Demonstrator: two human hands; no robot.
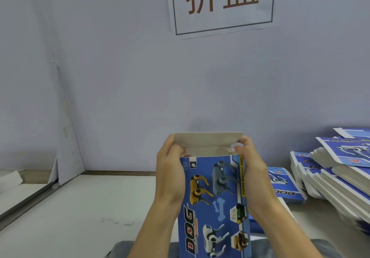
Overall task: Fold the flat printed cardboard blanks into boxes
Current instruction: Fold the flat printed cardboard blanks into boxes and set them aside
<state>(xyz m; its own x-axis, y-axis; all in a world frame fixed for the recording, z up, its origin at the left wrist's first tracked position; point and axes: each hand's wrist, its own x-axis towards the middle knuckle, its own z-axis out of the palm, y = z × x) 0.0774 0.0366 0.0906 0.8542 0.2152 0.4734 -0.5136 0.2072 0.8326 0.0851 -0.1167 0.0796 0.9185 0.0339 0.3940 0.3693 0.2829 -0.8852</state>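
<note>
**Top flap going over on a dog-toy box**

Pale partition walls point(120, 77) fill most of the view, with a paper sign point(221, 3) of two large characters at twelve o'clock. Below runs a white tabletop point(80, 207). At three o'clock a slumping stack of flat blue printed blanks point(340, 177) waits, one loose blank point(284, 185) just beside it. Raised at six o'clock is the opened blue box point(215, 207), its plain top flap point(208, 139) standing up. The left hand point(170, 173) grips the box's left edge; the right hand point(250, 167) grips the right edge, fingertips at a small side tab point(230, 149). Judged from this, the closing fold is in hand: tuck both side tabs inward first, then crease the flap squarely along its score and slide its lip inside the front panel.
</note>
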